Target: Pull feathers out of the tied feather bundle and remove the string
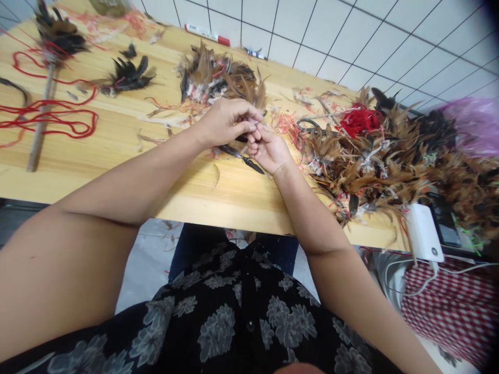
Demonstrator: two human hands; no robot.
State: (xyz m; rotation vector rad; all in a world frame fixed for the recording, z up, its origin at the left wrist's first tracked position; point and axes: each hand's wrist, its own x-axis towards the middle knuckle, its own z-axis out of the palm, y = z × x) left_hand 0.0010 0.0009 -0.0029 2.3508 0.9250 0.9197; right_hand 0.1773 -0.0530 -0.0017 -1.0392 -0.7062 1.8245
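The pale bit (254, 124) pinched at the fingertips of the left hand (226, 122) is too small to make out, those fingers cover most of it, and whether the right hand (268, 150) grips it or only touches it cannot be told. The pink bag (473, 124) is blurred and cut off by the right edge, the red cord (50, 118) runs off the left edge, and a greenish thing (111, 6) is cut by the top edge. The feather pile (374, 161) hides part of the white box (423, 236) and most of a dark gadget (446, 223) beside it
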